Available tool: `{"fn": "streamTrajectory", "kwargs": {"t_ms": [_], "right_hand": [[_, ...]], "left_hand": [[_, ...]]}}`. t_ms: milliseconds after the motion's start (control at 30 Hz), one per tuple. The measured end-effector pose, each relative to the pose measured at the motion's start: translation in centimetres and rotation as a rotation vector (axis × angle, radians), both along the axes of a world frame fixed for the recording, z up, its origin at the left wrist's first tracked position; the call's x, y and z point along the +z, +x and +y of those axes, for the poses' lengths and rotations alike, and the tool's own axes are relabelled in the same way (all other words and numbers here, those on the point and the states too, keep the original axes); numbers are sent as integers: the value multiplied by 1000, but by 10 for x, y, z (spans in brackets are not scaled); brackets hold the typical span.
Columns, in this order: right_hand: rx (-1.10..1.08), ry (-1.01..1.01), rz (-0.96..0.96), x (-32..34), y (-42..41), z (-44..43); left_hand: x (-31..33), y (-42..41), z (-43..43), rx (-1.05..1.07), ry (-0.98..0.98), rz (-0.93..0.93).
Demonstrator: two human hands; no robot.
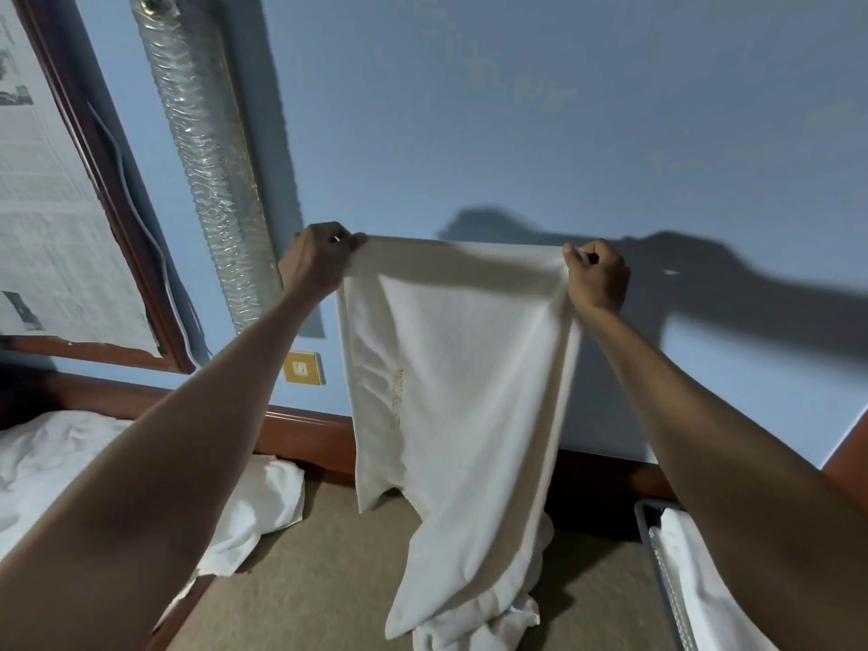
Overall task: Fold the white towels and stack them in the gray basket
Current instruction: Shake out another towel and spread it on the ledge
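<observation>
**A:** Where's the towel (460, 368)?
**B:** Up in the air, btwn both hands. Left hand (319, 260) pinches the top-left corner and right hand (596, 279) pinches the top-right. Both have fingers curled round the edge. Top edge is stretched across w/ a slight sag.
**A:** And the rest of it?
**B:** Hangs below the hands, in front of the wall (516, 110). Its bottom end drops to a crumpled white pile (479, 631) on the carpet (305, 594). Can't tell if they touch.
**A:** Basket (655, 542)?
**B:** Lower right, under the right forearm, partly hidden. There's white cloth (695, 580) inside, but can't tell if it's folded.
**A:** Anything on the left?
**B:** White sheets (263, 509), rumpled, beneath the left forearm.
</observation>
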State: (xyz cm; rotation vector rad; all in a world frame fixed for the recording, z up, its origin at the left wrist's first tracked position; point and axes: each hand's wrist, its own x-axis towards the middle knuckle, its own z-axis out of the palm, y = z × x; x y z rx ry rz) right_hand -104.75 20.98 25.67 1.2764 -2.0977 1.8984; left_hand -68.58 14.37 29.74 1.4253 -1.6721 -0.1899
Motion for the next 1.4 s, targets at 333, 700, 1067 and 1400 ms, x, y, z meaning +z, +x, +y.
{"fn": "streamTrajectory", "kwargs": {"t_ms": [333,700,1067,1400], "right_hand": [[138,132,120,10,21,0],[754,330,-92,11,97,17],[1041,374,-164,29,71,28],[980,452,-111,19,41,33]], "left_hand": [[38,-29,10,-422,328,255],[42,-80,36,-767,372,236],[28,-51,30,-543,162,-55],[-7,-11,12,-298,95,123]]}}
